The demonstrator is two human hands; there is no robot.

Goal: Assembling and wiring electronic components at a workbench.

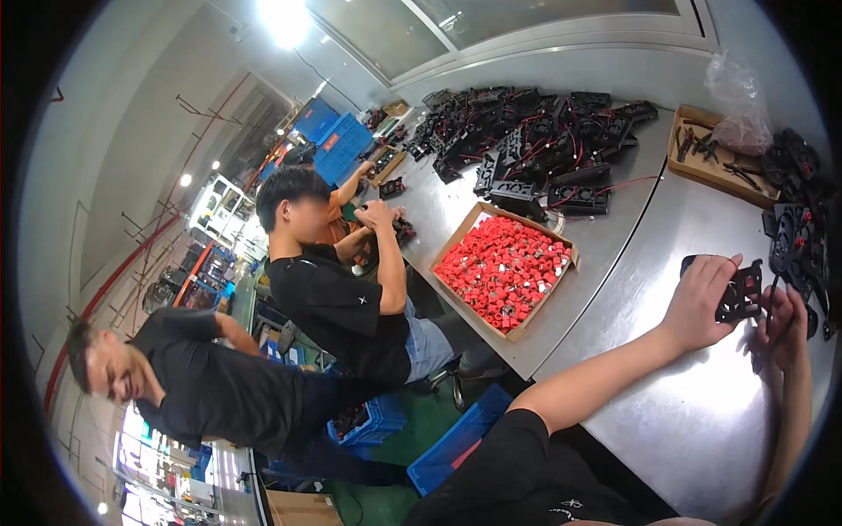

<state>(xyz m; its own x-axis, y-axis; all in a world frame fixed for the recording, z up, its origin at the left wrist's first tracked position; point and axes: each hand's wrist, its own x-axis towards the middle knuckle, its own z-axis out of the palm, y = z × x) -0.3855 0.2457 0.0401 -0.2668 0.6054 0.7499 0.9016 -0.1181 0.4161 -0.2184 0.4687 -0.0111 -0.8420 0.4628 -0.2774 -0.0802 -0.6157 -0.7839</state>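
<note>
Left hand (699,294) holds black plastic frame (745,289) above shiny metal table (671,416); right hand (788,326) seems to pinch thin dark tool (773,301).

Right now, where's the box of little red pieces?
The box sits on the metal table, just right of the head view's middle, below the heap of black parts and left of the person's left hand.

This is a factory assembly workshop. A long metal workbench (636,412) carries heaped black plastic housings (535,131) with red wires and a shallow cardboard tray (574,252) full of small red plastic parts (504,272). On the left, a seated worker (338,298) handles parts along the bench; blue plastic crates (346,145), a green floor (386,504) and red overhead piping (114,280) suit a production floor.
</note>
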